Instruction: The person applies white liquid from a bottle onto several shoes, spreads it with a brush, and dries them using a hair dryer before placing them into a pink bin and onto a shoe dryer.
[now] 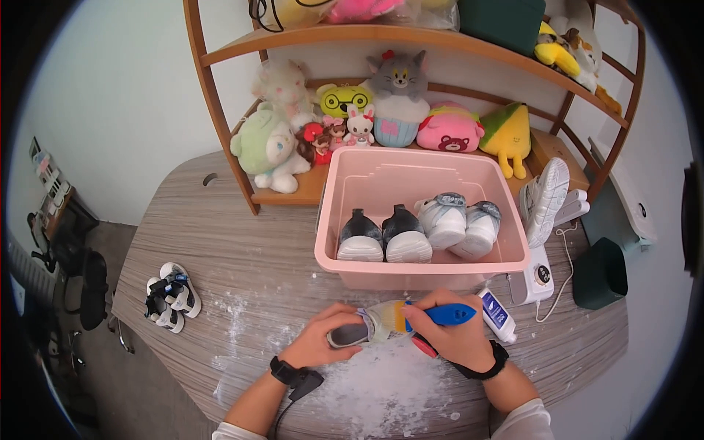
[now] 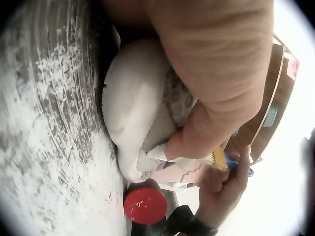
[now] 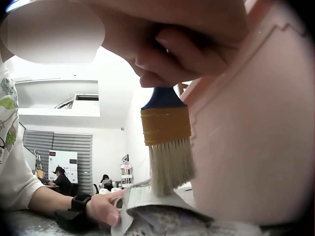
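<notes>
My left hand (image 1: 321, 339) grips a small light-coloured shoe (image 1: 350, 336) low over the table, its opening towards me and its toe pointing right. In the left wrist view the pale sole side (image 2: 133, 88) and a patterned inside show past the fingers. My right hand (image 1: 456, 341) holds a paintbrush (image 1: 449, 315) by its blue handle, fingers wrapped round it. Below the handle sits a yellow band, and the pale bristles (image 3: 170, 167) press onto the upper of the shoe. A round red-topped thing (image 2: 145, 205) stands on the table beside the right hand, partly hidden by it in the head view.
A pink bin (image 1: 422, 281) holding two pairs of shoes stands just beyond my hands. White smears (image 1: 389, 392) cover the wooden table. Another small pair of shoes (image 1: 174, 297) lies left. A white tube (image 1: 497, 315), power strip (image 1: 532, 277) and green bin (image 1: 600, 275) are right.
</notes>
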Demonstrator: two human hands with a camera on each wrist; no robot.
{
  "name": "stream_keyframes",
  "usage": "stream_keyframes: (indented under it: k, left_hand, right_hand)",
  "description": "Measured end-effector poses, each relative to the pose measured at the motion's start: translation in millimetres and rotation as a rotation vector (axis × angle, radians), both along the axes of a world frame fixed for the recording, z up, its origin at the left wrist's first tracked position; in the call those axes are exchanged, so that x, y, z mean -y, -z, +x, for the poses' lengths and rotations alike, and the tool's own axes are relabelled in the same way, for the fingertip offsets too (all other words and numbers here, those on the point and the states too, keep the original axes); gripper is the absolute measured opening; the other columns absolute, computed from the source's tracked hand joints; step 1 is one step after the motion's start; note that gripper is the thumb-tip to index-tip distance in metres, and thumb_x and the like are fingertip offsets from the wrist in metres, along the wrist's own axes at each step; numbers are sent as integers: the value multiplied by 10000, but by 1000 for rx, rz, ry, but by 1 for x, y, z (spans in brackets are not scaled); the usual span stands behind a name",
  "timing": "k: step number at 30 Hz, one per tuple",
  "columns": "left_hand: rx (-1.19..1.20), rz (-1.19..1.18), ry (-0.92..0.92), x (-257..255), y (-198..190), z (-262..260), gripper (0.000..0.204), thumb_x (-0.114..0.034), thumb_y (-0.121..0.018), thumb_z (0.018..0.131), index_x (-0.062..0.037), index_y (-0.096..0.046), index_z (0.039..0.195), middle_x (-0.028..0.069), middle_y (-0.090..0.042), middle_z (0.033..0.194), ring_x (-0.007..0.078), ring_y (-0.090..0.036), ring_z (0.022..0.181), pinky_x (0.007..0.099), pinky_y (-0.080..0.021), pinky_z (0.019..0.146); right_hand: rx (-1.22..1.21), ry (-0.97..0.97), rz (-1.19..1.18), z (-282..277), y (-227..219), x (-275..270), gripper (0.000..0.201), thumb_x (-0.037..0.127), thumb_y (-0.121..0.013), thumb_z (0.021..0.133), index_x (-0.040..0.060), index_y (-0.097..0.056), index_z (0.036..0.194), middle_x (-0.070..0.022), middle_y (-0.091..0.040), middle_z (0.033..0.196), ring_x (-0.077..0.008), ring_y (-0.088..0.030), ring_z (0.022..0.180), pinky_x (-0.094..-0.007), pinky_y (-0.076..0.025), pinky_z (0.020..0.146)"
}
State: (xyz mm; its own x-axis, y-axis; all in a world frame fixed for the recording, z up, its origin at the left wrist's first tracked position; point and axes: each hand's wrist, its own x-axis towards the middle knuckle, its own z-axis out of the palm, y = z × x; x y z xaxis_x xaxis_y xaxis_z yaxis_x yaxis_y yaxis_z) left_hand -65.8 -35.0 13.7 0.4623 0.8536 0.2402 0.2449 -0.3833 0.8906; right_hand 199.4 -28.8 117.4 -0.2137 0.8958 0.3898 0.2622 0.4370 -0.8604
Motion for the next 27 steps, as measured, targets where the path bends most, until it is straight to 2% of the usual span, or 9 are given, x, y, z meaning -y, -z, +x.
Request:
stream_keyframes:
  k: [4, 7, 9, 15, 19, 21, 22, 24, 27]
  left_hand:
    - [51, -56, 6, 0, 1, 2, 483, -34, -846, 749, -48, -686, 1205, 137, -617, 1320, 299, -608, 1232, 374, -487, 1031]
    - [37, -1, 27, -1, 2, 2, 488, -31, -842, 753, -50, -684, 1214, 135, -614, 1336, 300, -606, 1239, 375, -487, 1035]
    - [23, 2, 32, -2, 1, 2, 494, -31, -841, 753, -54, -685, 1221, 134, -613, 1340, 299, -606, 1240, 375, -487, 1037]
    - [24, -26, 13, 1, 1, 3, 498, -36, -842, 758, -64, -692, 1232, 130, -612, 1344, 290, -611, 1237, 370, -492, 1033]
    - [-2, -31, -1, 1, -3, 3, 501, -43, -849, 759, -67, -691, 1234, 128, -613, 1334, 289, -615, 1228, 365, -496, 1026]
    - [6, -31, 1, 0, -1, 3, 502, -44, -849, 760, -67, -690, 1235, 129, -612, 1333, 290, -614, 1227, 365, -494, 1027]
    - [13, -35, 3, 1, 1, 3, 503, -44, -849, 760, -67, -688, 1236, 130, -611, 1333, 292, -613, 1227, 366, -492, 1029]
    - [36, -54, 5, 1, 3, 3, 501, -41, -846, 761, -66, -687, 1235, 131, -609, 1333, 293, -611, 1230, 366, -488, 1032]
    - [51, -48, 10, 1, 1, 3, 496, -37, -841, 765, -63, -684, 1234, 134, -606, 1337, 294, -605, 1237, 365, -480, 1039]
  right_hand:
    - [-67, -5, -143, -2, 16, -5, 193, 147, -826, 895, 28, -690, 827, -54, -679, 639, -133, -637, 531, -267, -485, 516]
    - [105, 76, -31, 1, 31, -17, 224, 185, -807, 903, 21, -688, 806, -92, -653, 617, -216, -638, 510, -323, -491, 508]
    - [244, 123, 51, 4, 40, -25, 254, 209, -795, 893, 28, -678, 759, -129, -623, 590, -311, -634, 517, -388, -494, 505]
    - [379, 178, 80, 16, 37, -32, 258, 194, -794, 872, 33, -661, 719, -143, -604, 561, -359, -630, 531, -424, -496, 504]
    - [269, 177, 159, 16, 27, -29, 274, 198, -787, 896, 24, -667, 722, -125, -613, 563, -303, -628, 501, -389, -488, 496]
    - [12, 97, -90, 12, 21, -21, 261, 209, -775, 928, 20, -685, 773, -97, -621, 574, -218, -608, 480, -343, -472, 490]
    - [12, 98, -94, 8, 23, -19, 261, 209, -775, 928, 20, -685, 773, -97, -621, 574, -218, -608, 480, -343, -472, 490]
    - [-91, 44, -97, 2, 28, -16, 250, 230, -764, 954, 21, -698, 835, -70, -627, 589, -143, -581, 491, -307, -459, 493]
    - [48, 24, -85, -2, 30, -16, 175, 147, -773, 936, -4, -699, 887, -67, -698, 680, -144, -646, 577, -305, -494, 546]
